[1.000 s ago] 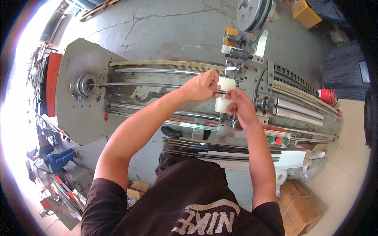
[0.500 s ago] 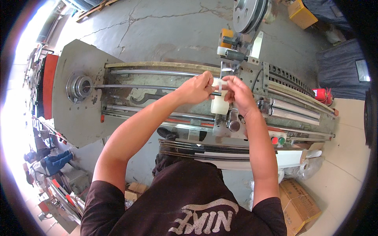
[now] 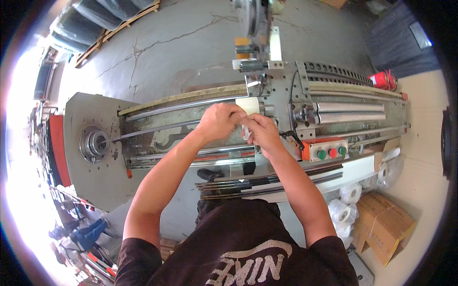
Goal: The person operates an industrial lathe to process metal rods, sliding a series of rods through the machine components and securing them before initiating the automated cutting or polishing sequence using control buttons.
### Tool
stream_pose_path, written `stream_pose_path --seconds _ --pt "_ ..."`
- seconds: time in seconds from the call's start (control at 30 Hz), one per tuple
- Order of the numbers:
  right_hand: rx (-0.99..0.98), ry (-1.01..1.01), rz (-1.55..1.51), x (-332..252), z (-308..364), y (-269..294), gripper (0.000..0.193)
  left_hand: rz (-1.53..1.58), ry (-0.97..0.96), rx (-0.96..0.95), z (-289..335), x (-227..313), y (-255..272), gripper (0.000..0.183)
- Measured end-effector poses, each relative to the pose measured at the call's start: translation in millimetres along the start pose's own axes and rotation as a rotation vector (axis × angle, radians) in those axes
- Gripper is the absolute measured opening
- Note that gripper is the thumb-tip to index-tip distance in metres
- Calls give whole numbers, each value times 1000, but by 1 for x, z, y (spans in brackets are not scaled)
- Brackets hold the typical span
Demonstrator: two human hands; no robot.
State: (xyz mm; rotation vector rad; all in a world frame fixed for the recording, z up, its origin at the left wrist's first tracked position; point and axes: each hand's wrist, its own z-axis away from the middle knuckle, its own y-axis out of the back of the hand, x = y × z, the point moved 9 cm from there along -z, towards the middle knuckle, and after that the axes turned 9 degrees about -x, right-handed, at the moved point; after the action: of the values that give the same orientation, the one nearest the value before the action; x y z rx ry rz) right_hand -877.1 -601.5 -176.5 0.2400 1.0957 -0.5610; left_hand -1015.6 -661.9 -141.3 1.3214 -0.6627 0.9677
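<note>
Both hands meet over the middle of a long grey machine. My left hand (image 3: 218, 123) comes from the left with its fingers closed in a pinch; whatever is at its fingertips is hidden. Close against it, my right hand (image 3: 262, 132) is also closed, its thumb and fingers curled round a small whitish strip (image 3: 246, 131) that hangs below the fingertips. Just beyond the fingers is a cream-white roll (image 3: 247, 105) at the carriage, its near side covered by the hands. A thin steel rod (image 3: 157, 131) runs from the round chuck (image 3: 94, 143) at left toward my hands.
A control box (image 3: 326, 149) with green and red buttons sits right of my right hand. Metal rollers (image 3: 350, 113) lie behind it. Several dark rods (image 3: 267, 185) lie along the near side. A cardboard box (image 3: 384, 224) and wrapped rolls (image 3: 342, 213) stand at lower right.
The view has shifted, bringing the control box fully into sight. My hands have come off the front of the roll and closer together, fingertips now meeting, with the strip hanging lower.
</note>
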Motion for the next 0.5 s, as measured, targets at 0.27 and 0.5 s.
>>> stream_pose_path --seconds 0.27,0.5 --pt "-1215 399 -1 -83 188 -152 16 -119 34 107 -7 -6 7 24" --pt "-249 60 671 75 165 38 38 -62 -11 75 -9 -22 0 25"
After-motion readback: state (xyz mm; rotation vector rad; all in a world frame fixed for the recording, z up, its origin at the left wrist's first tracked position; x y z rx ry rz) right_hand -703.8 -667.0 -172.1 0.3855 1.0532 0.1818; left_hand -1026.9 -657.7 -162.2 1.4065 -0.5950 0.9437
